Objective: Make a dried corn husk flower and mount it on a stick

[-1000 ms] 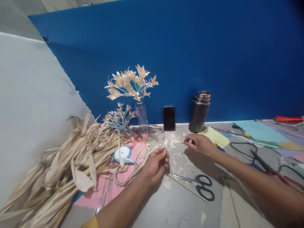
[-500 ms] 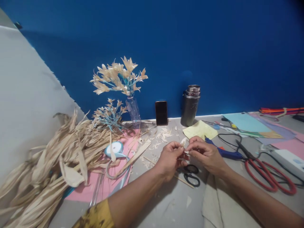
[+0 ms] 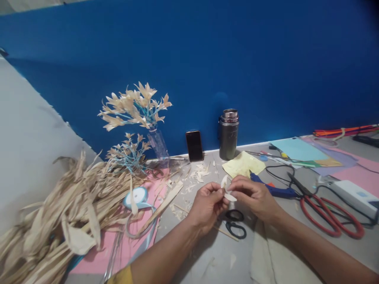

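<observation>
My left hand (image 3: 207, 204) and my right hand (image 3: 251, 195) meet above the grey table (image 3: 207, 260), both pinching small pale husk petals (image 3: 226, 188) between the fingertips. Black-handled scissors (image 3: 235, 223) lie on the table just below the hands. Small husk cuttings (image 3: 197, 175) are scattered behind them. A long husk strip (image 3: 164, 203) lies to the left on a pink sheet (image 3: 118, 240).
A heap of dried corn husks (image 3: 59, 213) fills the left. Husk flowers stand in a clear bottle (image 3: 158, 144) by the blue wall, with a phone (image 3: 194, 146) and a steel flask (image 3: 228, 134). A blue glue gun (image 3: 275, 191), red shears (image 3: 331, 215), ribbon roll (image 3: 136, 196) and coloured papers (image 3: 299, 150) lie around.
My right hand came back from the cuttings and both hands joined in front of me, pinching the husk petals. The view swung to the right, bringing the red shears into sight.
</observation>
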`<state>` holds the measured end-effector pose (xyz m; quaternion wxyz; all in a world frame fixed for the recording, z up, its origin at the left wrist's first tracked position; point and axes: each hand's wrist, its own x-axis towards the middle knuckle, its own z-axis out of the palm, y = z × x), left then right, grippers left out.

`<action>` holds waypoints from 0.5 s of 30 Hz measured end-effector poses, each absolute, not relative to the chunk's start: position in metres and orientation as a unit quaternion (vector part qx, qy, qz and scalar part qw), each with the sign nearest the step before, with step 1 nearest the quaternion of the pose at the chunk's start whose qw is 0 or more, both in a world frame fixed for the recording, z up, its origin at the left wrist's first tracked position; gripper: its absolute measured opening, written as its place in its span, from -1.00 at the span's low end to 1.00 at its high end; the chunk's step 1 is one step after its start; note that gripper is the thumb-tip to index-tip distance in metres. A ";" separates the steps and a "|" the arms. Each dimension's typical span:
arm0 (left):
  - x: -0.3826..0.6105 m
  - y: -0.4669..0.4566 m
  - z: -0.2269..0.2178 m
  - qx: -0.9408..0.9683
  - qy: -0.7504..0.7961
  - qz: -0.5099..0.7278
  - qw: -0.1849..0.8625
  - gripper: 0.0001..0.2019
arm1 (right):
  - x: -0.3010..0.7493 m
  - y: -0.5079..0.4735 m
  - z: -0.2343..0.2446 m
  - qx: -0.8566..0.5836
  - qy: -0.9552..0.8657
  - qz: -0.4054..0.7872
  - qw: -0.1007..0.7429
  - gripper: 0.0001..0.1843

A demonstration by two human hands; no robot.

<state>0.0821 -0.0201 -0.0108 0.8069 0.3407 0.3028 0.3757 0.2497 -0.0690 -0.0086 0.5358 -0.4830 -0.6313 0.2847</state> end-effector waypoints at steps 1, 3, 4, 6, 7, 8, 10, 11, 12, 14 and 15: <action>0.082 -0.019 -0.011 0.353 0.306 0.400 0.788 -0.60 | 0.251 -0.069 -0.007 -0.496 -0.617 0.297 0.534 -0.83; 0.081 -0.018 -0.011 0.393 0.314 0.444 0.742 -0.65 | 0.251 -0.071 -0.006 -0.512 -0.596 0.332 0.522 -0.73; 0.081 -0.017 -0.010 0.414 0.319 0.459 0.719 -0.68 | 0.251 -0.072 -0.005 -0.515 -0.593 0.349 0.512 -0.70; 0.080 -0.018 -0.010 0.446 0.324 0.469 0.690 -0.72 | 0.249 -0.073 -0.005 -0.517 -0.598 0.362 0.494 -0.69; 0.080 -0.019 -0.009 0.455 0.324 0.468 0.685 -0.73 | 0.248 -0.074 -0.005 -0.520 -0.601 0.359 0.489 -0.71; 0.081 -0.019 -0.009 0.460 0.323 0.463 0.685 -0.74 | 0.247 -0.074 -0.005 -0.524 -0.603 0.352 0.488 -0.72; 0.082 -0.020 -0.009 0.456 0.319 0.451 0.698 -0.73 | 0.247 -0.073 -0.005 -0.528 -0.603 0.339 0.492 -0.72; 0.083 -0.020 -0.009 0.446 0.317 0.445 0.709 -0.71 | 0.248 -0.073 -0.004 -0.530 -0.602 0.339 0.492 -0.72; 0.083 -0.019 -0.009 0.432 0.316 0.440 0.721 -0.69 | 0.249 -0.072 -0.003 -0.533 -0.601 0.343 0.487 -0.72; 0.084 -0.017 -0.007 0.403 0.314 0.426 0.747 -0.63 | 0.253 -0.071 -0.001 -0.538 -0.597 0.359 0.474 -0.71; 0.085 -0.016 -0.007 0.392 0.313 0.416 0.759 -0.61 | 0.256 -0.071 0.000 -0.541 -0.593 0.369 0.467 -0.71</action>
